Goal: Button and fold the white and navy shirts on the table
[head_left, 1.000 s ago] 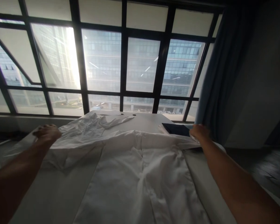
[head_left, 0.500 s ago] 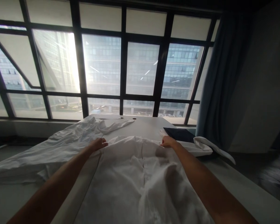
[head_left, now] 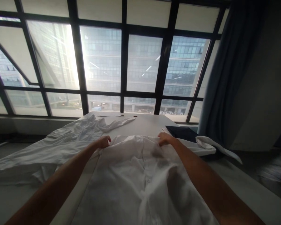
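A white buttoned shirt (head_left: 121,175) lies spread over the table in front of me, its button strip running down the middle toward me. My left hand (head_left: 103,142) grips the far left corner of the shirt, fingers closed on the cloth. At the far right corner, my right hand (head_left: 165,139) has its fingers bent down and pinching the fabric. Between the two hands the far edge of the shirt runs nearly straight. A white sleeve (head_left: 204,145) extends to the right past my right forearm, its end curled over the table edge.
More crumpled white cloth (head_left: 67,143) covers the left side of the white table (head_left: 150,123). A dark folded item (head_left: 181,132) lies behind the sleeve at right. Beyond the table stand large framed windows, with a blue curtain (head_left: 221,87) on the right.
The far edge of the shirt looks straighter and flatter between my hands. My right hand has shifted slightly left. The whole view has tilted a little downward.
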Demonstrator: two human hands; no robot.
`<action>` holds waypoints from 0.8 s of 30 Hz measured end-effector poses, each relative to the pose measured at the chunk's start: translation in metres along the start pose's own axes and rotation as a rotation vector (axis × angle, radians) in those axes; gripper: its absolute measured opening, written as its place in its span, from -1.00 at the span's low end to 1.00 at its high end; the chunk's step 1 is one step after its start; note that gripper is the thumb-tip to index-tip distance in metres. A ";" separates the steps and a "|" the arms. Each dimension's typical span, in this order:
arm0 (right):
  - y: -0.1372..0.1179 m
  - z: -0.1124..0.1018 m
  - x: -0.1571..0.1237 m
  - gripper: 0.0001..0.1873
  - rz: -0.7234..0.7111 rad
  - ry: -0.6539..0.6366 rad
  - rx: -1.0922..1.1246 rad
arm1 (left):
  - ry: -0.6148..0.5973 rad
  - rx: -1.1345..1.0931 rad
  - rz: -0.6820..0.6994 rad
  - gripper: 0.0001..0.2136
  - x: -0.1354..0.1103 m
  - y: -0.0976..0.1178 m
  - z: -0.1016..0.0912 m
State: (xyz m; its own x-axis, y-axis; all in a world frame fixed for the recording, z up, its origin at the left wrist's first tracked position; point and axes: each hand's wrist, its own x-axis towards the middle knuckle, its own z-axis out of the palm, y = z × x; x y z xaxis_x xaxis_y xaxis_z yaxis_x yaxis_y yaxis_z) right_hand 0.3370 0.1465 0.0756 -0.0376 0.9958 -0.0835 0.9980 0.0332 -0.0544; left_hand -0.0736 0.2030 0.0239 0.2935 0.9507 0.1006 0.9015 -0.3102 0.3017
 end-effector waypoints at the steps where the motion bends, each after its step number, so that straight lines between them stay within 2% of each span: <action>1: -0.001 -0.006 -0.004 -0.80 0.003 0.103 -0.009 | -0.017 0.008 0.005 -0.82 -0.001 0.001 -0.008; 2: -0.003 -0.011 -0.009 -0.83 0.019 0.226 -0.015 | -0.009 0.024 0.004 -0.83 -0.002 0.002 -0.017; 3: -0.004 -0.015 -0.013 -0.84 0.047 0.366 -0.023 | 0.051 0.043 -0.001 -0.83 -0.004 0.003 -0.027; 5: -0.007 -0.018 -0.022 -0.80 0.100 0.650 -0.042 | 0.313 0.104 -0.023 -0.79 -0.010 0.005 -0.047; 6: -0.009 -0.016 -0.025 -0.78 0.112 0.741 -0.053 | 0.473 0.144 -0.032 -0.76 -0.015 0.006 -0.055; 7: -0.011 -0.012 -0.027 -0.78 0.108 0.778 -0.063 | 0.599 0.192 -0.035 -0.74 -0.019 0.006 -0.059; 8: -0.013 -0.007 -0.027 -0.79 0.091 0.756 -0.070 | 0.653 0.244 -0.031 -0.73 -0.024 0.006 -0.061; 9: -0.015 0.000 -0.026 -0.80 0.069 0.688 -0.070 | 0.623 0.293 -0.029 -0.73 -0.028 0.006 -0.059; 11: -0.019 0.015 -0.020 -0.72 0.027 0.494 -0.052 | 0.447 0.363 -0.052 -0.75 -0.034 0.006 -0.047; 13: -0.021 0.028 -0.013 -0.49 -0.016 0.338 -0.026 | 0.320 0.373 -0.084 -0.75 -0.039 0.009 -0.029; 15: -0.022 0.037 -0.005 -0.29 -0.039 0.258 -0.014 | 0.282 0.315 -0.060 -0.69 -0.043 0.017 -0.010; 17: -0.024 0.041 0.000 -0.28 -0.039 0.227 -0.013 | 0.211 0.225 0.050 -0.54 -0.049 0.029 0.006; 20: -0.026 0.040 0.006 -0.50 0.010 0.209 -0.003 | -0.026 0.129 0.216 -0.28 -0.062 0.047 0.020; 24: -0.028 0.032 0.011 -0.52 0.170 0.233 0.006 | -0.343 0.112 0.226 0.00 -0.075 0.051 0.022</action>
State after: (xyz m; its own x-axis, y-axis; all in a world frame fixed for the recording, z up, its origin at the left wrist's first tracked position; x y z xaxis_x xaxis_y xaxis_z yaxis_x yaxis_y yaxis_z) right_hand 0.3065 0.1541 0.0447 0.1433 0.9799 0.1389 0.9887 -0.1354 -0.0649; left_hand -0.0422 0.1159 0.0107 0.5592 0.8104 -0.1745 0.8259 -0.5265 0.2017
